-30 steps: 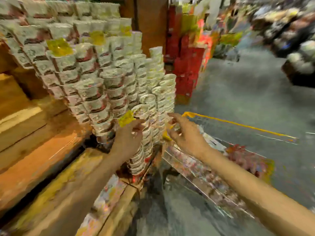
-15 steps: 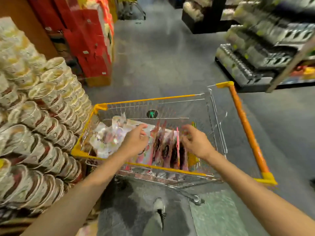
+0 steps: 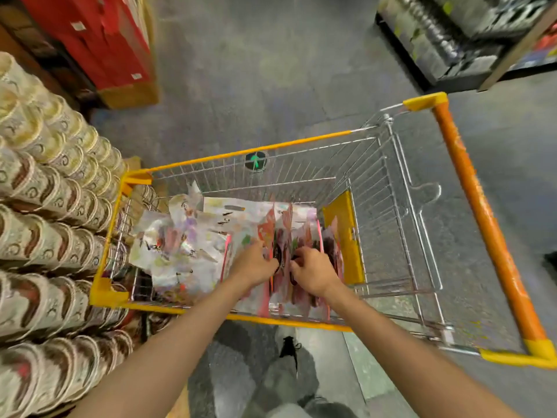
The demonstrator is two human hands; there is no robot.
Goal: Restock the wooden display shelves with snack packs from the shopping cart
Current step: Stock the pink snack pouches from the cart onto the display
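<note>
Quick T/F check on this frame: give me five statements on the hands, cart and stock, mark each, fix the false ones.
1. Both hands are inside the cart. True: the left hand and right hand are both down among the upright packs.
2. The cart holds only cups. False: it holds snack packs, pale ones lying on the left and reddish ones standing upright.
3. The stacked cups are to the left of the cart. True.
4. The cart handle is blue. False: it is orange with yellow corners.
5. The left hand rests on the cart rim. False: it reaches past the rim to the packs.
</note>
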